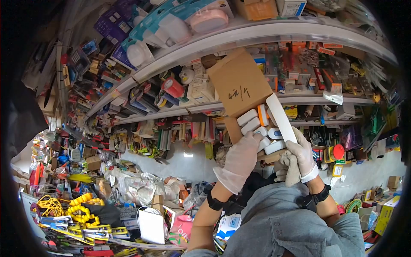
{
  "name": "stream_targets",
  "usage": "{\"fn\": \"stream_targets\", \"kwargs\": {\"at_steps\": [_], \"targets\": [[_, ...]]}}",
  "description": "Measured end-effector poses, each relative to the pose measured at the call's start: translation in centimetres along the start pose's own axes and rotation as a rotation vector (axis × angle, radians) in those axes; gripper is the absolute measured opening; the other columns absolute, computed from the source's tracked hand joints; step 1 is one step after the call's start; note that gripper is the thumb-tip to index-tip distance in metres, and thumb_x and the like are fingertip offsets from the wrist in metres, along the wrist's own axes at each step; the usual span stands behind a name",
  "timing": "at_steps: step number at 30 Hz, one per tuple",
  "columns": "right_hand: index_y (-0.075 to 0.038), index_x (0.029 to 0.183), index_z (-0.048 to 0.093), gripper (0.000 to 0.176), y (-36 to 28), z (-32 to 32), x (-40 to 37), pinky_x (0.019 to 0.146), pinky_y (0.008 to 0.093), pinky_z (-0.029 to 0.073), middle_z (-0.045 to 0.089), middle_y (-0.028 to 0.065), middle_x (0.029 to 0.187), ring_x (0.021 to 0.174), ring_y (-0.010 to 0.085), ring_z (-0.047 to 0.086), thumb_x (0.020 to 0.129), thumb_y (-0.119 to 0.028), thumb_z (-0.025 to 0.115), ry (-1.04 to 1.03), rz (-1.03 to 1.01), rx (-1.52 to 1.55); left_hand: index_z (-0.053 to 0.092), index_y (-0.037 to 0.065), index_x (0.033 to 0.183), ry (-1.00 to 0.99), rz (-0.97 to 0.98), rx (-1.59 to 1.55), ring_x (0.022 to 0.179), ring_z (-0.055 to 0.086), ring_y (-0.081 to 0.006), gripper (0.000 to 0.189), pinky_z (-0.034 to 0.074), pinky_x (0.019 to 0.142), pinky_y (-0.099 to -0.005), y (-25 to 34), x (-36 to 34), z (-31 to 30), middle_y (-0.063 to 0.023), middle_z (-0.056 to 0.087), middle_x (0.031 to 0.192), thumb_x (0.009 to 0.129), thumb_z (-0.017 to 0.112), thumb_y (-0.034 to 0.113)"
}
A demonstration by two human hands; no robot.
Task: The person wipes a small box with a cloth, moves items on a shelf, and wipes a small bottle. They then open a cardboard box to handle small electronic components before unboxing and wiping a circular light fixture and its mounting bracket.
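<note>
An open cardboard box (243, 92) with handwriting on its raised flap holds several small white items (274, 147) and an orange-edged one (261, 115). My left hand (242, 158), in a pale translucent glove, reaches over the box's near left side, its fingers bent against the white items; its fingertips are partly hidden among them. My right hand (301, 152), gloved too, grips the box's right side by the white side flap (280, 118). A crumpled greyish glove (287, 168) hangs under my right hand, against its fingers.
Behind the box run shelves (299, 99) packed with small goods. Blister packs line the upper shelf (282, 31). At the lower left lie yellow cables (51, 206), a white rectangular item (152, 227) and plastic bags. A red-lidded jar (337, 151) stands to the right.
</note>
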State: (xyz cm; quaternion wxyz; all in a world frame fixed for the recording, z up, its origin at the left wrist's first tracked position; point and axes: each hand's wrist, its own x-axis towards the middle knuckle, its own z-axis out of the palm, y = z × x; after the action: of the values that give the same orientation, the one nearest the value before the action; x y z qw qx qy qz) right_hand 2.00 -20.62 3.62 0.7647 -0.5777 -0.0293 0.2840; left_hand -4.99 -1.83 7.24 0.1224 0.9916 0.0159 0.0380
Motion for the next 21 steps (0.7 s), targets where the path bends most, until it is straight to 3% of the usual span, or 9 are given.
{"fn": "stream_targets", "kwargs": {"at_steps": [3, 6, 10, 12, 15, 17, 19, 20, 21], "targets": [[0.005, 0.136, 0.046, 0.055, -0.3, -0.1, -0.2, 0.084, 0.0245, 0.047, 0.061, 0.0091, 0.115, 0.097, 0.0125, 0.058, 0.084, -0.010, 0.059, -0.022, 0.038, 0.065, 0.058, 0.011, 0.109, 0.141, 0.047, -0.119, 0.083, 0.066, -0.0295, 0.020, 0.056, 0.068, -0.0408, 0.3, 0.0, -0.7, -0.0099, 0.057, 0.098, 0.089, 0.053, 0.010], [0.005, 0.135, 0.047, 0.053, -0.2, -0.1, -0.2, 0.084, 0.0245, 0.047, 0.061, 0.0089, 0.114, 0.096, 0.0122, 0.057, 0.085, -0.009, 0.057, -0.030, 0.094, 0.116, 0.063, 0.012, 0.107, 0.032, 0.046, -0.046, 0.093, 0.064, -0.0292, 0.017, 0.052, 0.077, -0.0381, 1.0, 0.1, -0.7, -0.0097, 0.061, 0.099, 0.092, 0.058, 0.016], [0.005, 0.134, 0.048, 0.052, 1.0, -0.4, 0.4, 0.086, 0.0243, 0.046, 0.060, 0.0084, 0.112, 0.095, 0.0117, 0.056, 0.085, -0.011, 0.056, 0.004, 0.014, 0.008, 0.065, 0.012, 0.106, 0.009, 0.053, -0.071, 0.093, 0.064, -0.0276, 0.017, 0.052, 0.077, -0.0360, 1.1, 0.2, -0.9, -0.0083, 0.062, 0.098, 0.089, 0.063, 0.015], [0.006, 0.134, 0.048, 0.052, 0.0, -0.2, 0.0, 0.086, 0.0243, 0.046, 0.060, 0.0085, 0.113, 0.096, 0.0119, 0.056, 0.085, -0.012, 0.055, -0.007, -0.013, -0.045, 0.066, 0.008, 0.104, 0.475, -0.008, -0.210, 0.090, 0.062, -0.0284, 0.019, 0.051, 0.080, -0.0340, 1.0, 0.5, -2.6, -0.0096, 0.063, 0.097, 0.086, 0.067, 0.014], [0.006, 0.134, 0.048, 0.052, -0.5, -0.2, -0.3, 0.087, 0.0243, 0.045, 0.060, 0.0086, 0.114, 0.098, 0.0123, 0.056, 0.085, -0.013, 0.055, -0.016, -0.032, -0.110, 0.063, 0.005, 0.106, 0.758, -0.226, -0.533, 0.104, 0.060, -0.0283, 0.018, 0.047, 0.090, -0.0374, -1.6, 1.2, -3.4, -0.0131, 0.063, 0.109, 0.091, 0.061, 0.013], [0.006, 0.133, 0.049, 0.052, -0.6, -0.2, -0.4, 0.088, 0.0244, 0.045, 0.060, 0.0085, 0.115, 0.098, 0.0126, 0.056, 0.085, -0.013, 0.055, -0.015, -0.034, -0.123, 0.060, 0.003, 0.116, 0.745, -0.309, -0.536, 0.115, 0.056, -0.0239, 0.025, 0.043, 0.097, -0.0346, -3.8, 0.9, -3.2, -0.0142, 0.060, 0.120, 0.093, 0.060, 0.013], [0.005, 0.127, 0.055, 0.048, -0.8, 0.0, -0.5, 0.072, 0.0208, 0.042, 0.058, -0.0003, 0.094, 0.082, 0.0057, 0.050, 0.083, -0.014, 0.050, -0.005, -0.049, -0.099, 0.054, 0.004, 0.129, 0.703, -0.348, -1.227, 0.124, 0.050, -0.0220, 0.036, 0.039, 0.103, -0.0331, -5.5, 0.6, -2.1, -0.0123, 0.055, 0.132, 0.096, 0.058, 0.015], [0.005, 0.124, 0.056, 0.046, -0.4, -0.1, -0.4, 0.072, 0.0207, 0.041, 0.059, -0.0004, 0.092, 0.081, 0.0057, 0.049, 0.083, -0.014, 0.050, 0.010, 0.000, -0.022, 0.041, 0.006, 0.144, 0.515, -0.376, -1.322, 0.130, 0.045, -0.0219, 0.054, 0.035, 0.108, -0.0334, -6.3, 0.1, -2.1, -0.0110, 0.046, 0.143, 0.096, 0.060, 0.021], [0.005, 0.124, 0.056, 0.046, -0.2, -0.5, -0.3, 0.072, 0.0207, 0.041, 0.059, -0.0004, 0.092, 0.081, 0.0057, 0.049, 0.083, -0.014, 0.050, 0.010, -0.002, -0.021, 0.041, 0.006, 0.144, 0.515, -0.373, -1.321, 0.130, 0.045, -0.0219, 0.054, 0.035, 0.108, -0.0334, -6.4, -0.1, -1.7, -0.0110, 0.046, 0.143, 0.096, 0.060, 0.021]]}}
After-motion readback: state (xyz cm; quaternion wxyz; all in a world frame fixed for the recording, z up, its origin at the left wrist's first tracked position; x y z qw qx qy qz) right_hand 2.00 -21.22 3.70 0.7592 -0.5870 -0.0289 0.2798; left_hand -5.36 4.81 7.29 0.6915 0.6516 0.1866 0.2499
